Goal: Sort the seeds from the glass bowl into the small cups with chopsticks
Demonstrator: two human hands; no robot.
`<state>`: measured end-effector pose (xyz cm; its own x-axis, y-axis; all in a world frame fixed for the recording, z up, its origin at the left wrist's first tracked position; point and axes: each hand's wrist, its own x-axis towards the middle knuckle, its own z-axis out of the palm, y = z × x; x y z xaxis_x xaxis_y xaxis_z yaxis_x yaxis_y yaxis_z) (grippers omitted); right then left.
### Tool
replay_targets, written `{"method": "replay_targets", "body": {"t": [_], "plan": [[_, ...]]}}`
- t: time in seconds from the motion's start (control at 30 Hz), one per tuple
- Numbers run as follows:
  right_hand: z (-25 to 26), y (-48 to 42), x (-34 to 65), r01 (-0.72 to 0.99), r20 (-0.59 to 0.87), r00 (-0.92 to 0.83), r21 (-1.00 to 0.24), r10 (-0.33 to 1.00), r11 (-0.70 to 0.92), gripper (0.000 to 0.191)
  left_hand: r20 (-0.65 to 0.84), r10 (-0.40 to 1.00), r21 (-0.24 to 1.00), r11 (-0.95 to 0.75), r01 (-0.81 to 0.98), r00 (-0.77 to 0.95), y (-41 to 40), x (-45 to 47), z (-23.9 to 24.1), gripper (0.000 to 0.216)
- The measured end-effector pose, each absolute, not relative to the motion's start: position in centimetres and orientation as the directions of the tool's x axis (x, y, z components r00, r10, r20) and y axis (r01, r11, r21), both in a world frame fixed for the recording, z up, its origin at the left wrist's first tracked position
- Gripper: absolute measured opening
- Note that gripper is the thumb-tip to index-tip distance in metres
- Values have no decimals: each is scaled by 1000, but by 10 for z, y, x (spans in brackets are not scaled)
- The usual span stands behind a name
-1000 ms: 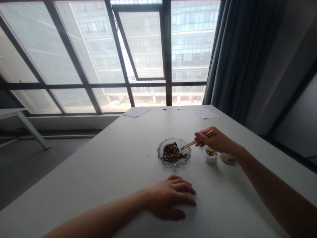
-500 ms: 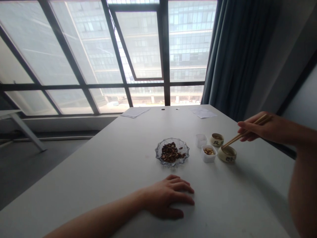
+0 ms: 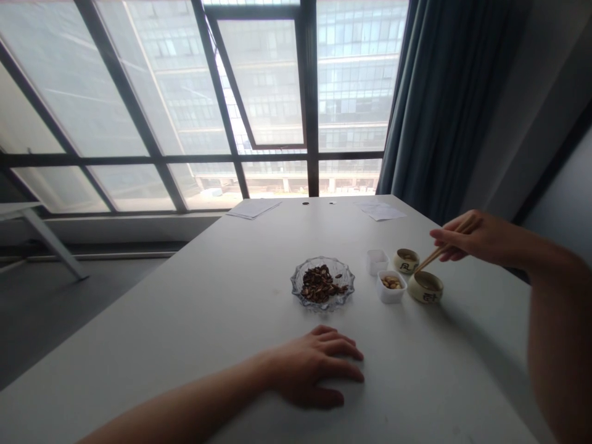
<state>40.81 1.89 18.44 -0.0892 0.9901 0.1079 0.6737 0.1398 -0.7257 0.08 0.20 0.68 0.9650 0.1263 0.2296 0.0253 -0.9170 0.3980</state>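
Note:
My right hand [image 3: 467, 237] is closed around a pair of chopsticks [image 3: 435, 256], which slope down to the left. Their tips are at the far left rim of a cream ceramic cup [image 3: 425, 295] with dark characters; whether they pinch anything is too small to tell. Behind it stands a similar cup [image 3: 405, 266]. To the left are a clear plastic tub [image 3: 391, 295] of pale nuts or seeds and another clear tub [image 3: 377, 264]. My left hand [image 3: 319, 370] rests on the table with fingers spread, holding nothing, in front of a glass dish [image 3: 296, 290] of dark brown seeds [image 3: 321, 283].
The white table [image 3: 208, 308] runs toward the windows. Sheets of paper [image 3: 254, 209] lie at its far left corner, and another paper [image 3: 382, 211] at the far right. A dark curtain [image 3: 430, 111] hangs at the right, and another table [image 3: 50, 240] stands at the left.
My right hand has shifted left and slightly closer with the chopsticks. Their tips have risen a little at the near cup's rim. My left hand stays in place.

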Motion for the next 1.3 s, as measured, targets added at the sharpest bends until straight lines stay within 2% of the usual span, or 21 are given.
{"method": "replay_targets", "body": {"t": [0.13,0.23,0.3,0.37,0.5,0.7,1.03,1.3], "plan": [[189,11,405,637,274,-17,-739,962,222,40,228,127,392,-919,28,965,2,1,7,54],[186,12,380,572,392,-52,-742,919,349,40,225,125,389,-921,28,966,3,1,7,53],[179,17,354,492,421,-108,-764,901,416,43,224,123,387,-922,28,967,3,1,7,54],[168,24,328,452,394,-202,-775,897,442,46,225,123,386,-922,27,966,3,1,7,54],[142,39,290,486,287,-369,-751,884,446,49,230,127,389,-921,28,965,2,1,6,53],[117,47,268,551,287,-418,-674,862,492,42,238,120,381,-924,21,964,2,2,5,54],[109,49,268,504,273,-396,-734,877,456,48,237,116,392,-920,14,965,3,3,6,54],[110,50,267,522,236,-433,-721,870,455,49,224,119,389,-921,24,967,2,3,8,54]]}}
